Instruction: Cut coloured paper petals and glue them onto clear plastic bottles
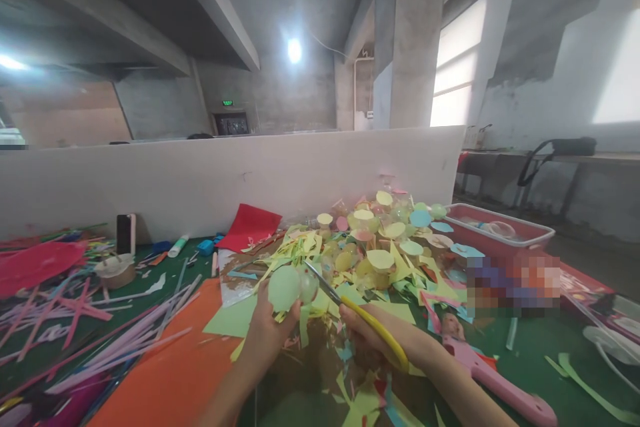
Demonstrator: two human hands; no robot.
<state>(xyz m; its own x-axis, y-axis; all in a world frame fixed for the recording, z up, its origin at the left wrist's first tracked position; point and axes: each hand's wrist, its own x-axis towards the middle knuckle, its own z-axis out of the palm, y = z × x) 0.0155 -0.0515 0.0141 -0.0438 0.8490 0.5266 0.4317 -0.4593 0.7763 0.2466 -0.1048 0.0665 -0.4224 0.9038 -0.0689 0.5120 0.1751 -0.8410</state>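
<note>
My left hand point(270, 330) is closed around a clear rounded plastic piece point(309, 283) with a pale green paper disc point(284, 288) on its near side. My right hand point(387, 330) grips scissors point(375, 330) with yellow handles. Their metal blades point up and left, close beside the plastic piece; whether they touch it I cannot tell. Beyond both hands lies a heap of similar clear pieces with yellow, green, blue and pink paper discs point(380, 259). Yellow-green paper strips point(300, 247) lie just behind the left hand.
A white partition point(225, 177) stands behind the table. Orange paper point(165, 360), pink and white sticks point(120, 353), a cup point(115, 271) and a phone point(126, 235) are at left. On the right are a pink glue gun point(500, 380) and a pink bin point(500, 233). Paper scraps litter the table.
</note>
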